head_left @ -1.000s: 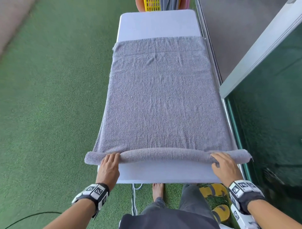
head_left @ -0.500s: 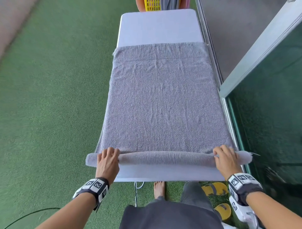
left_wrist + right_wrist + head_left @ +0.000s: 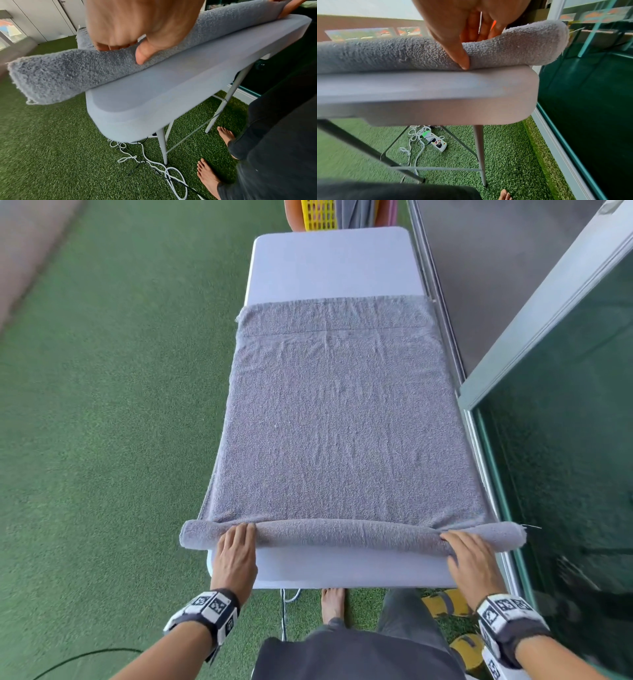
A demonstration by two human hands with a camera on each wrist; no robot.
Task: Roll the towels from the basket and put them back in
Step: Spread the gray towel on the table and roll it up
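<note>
My left hand [image 3: 235, 553] curls over the left part of the rolled edge of the grey towel [image 3: 339, 422] spread on the surface [image 3: 335, 265]. My right hand [image 3: 471, 559] does the same at the right. To roll it well, I judge I should push both hands forward evenly, keeping the roll tight and straight.

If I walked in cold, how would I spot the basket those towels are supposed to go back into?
Find the long white table on the green turf, with a grey towel spread along it. Look past the table's far end, opposite the person: the basket sits there, a bright yellow plastic lattice, the only yellow grid among the orange and pink shapes beside it.
</note>
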